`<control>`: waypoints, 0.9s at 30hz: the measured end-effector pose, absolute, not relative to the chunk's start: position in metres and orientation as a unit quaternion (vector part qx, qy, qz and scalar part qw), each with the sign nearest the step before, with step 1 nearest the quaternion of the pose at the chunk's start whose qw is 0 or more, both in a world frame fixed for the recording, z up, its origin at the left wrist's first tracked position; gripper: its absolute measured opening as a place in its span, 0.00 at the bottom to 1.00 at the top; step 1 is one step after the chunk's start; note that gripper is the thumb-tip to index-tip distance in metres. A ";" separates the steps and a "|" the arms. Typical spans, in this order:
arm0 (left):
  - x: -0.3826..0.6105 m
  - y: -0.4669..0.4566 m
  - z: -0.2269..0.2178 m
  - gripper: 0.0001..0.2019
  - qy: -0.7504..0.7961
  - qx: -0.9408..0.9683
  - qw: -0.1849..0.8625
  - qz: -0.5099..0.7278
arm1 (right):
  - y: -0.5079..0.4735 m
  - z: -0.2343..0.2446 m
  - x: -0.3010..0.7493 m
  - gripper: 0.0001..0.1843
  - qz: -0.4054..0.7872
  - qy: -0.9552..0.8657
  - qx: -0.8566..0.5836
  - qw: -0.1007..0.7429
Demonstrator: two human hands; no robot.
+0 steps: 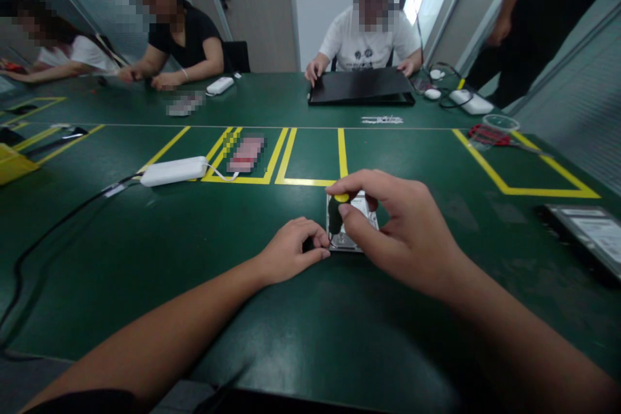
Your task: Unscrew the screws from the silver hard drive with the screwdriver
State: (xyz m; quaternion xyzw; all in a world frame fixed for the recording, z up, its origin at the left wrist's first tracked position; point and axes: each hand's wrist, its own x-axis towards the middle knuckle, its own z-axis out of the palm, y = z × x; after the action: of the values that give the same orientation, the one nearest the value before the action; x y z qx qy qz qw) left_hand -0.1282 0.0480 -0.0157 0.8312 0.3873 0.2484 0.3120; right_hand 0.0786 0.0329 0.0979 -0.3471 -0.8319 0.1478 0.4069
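A hard disk drive (345,242) with a silver face and white label lies flat on the green table in front of me. My right hand (405,226) grips a short screwdriver (334,215) with a dark handle and yellow cap. It stands nearly upright over the drive's left side, and its tip is too small to make out. My left hand (295,249) is curled at the drive's near left corner, with thumb and fingertips pinching that edge. Part of the drive is hidden behind my right hand.
Another hard drive (589,233) lies at the right. A white power strip (173,171) with a black cable sits at the left, beside a blurred phone (246,154). Yellow tape (310,182) marks rectangles. Opposite, a co-worker touches a black panel (361,87); other people sit or stand nearby.
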 end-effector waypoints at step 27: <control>-0.128 0.048 -0.016 0.06 0.387 0.830 0.310 0.255 | 0.034 0.096 0.078 0.09 0.129 -0.834 -0.336 0.419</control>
State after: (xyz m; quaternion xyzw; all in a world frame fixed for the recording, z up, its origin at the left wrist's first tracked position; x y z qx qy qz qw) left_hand -0.1281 0.0479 -0.0160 0.8299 0.3875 0.2550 0.3099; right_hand 0.0779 0.0343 0.0955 -0.3363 -0.8336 0.1292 0.4187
